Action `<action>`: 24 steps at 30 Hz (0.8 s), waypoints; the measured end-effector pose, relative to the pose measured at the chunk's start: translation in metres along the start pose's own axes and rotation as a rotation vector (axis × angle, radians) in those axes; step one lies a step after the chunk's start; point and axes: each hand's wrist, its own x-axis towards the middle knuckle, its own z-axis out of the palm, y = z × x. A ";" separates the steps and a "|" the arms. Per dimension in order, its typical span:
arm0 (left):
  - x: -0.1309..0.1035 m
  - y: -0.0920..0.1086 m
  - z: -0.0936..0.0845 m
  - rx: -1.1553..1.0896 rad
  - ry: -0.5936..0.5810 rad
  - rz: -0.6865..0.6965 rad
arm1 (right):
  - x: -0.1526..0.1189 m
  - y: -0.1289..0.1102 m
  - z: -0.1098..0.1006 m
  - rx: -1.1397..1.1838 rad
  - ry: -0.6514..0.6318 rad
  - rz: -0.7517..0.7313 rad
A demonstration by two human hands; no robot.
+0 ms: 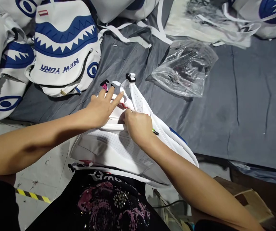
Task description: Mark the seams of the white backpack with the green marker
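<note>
A white backpack (pixel 149 166) leans between my body and the table edge, its dotted back panel and straps showing. My left hand (pixel 101 107) lies on the top of the bag by the carry loop, fingers spread. Beside it, my right hand (pixel 139 126) is closed at the bag's upper part. A thin tool with a green and black end (pixel 155 132) sticks out from the right fist; the rest of it is hidden. Above the bag rises a strap with a black buckle (pixel 130 77). A black and pink tag (pixel 104 85) lies just beyond my left fingers.
A finished-looking white and blue backpack with "NEW YORK" lettering (pixel 62 48) lies at the upper left, with more bags beside it. A clear plastic bag (pixel 186 69) rests on the grey-covered table (pixel 250 106). An open cardboard box (pixel 253 205) stands below at the right.
</note>
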 end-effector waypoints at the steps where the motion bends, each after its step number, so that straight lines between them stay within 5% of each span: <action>1: 0.002 0.002 -0.001 0.011 -0.023 -0.008 | 0.001 0.000 -0.001 -0.002 -0.005 -0.007; 6: 0.009 0.009 -0.003 0.063 -0.063 -0.067 | 0.005 0.001 -0.002 -0.028 -0.007 -0.056; 17: 0.004 -0.009 -0.001 0.021 -0.039 0.070 | 0.023 0.005 0.000 -0.030 0.065 -0.408; 24: 0.005 -0.004 0.001 0.035 -0.029 0.003 | 0.024 0.001 -0.001 -0.024 0.064 -0.348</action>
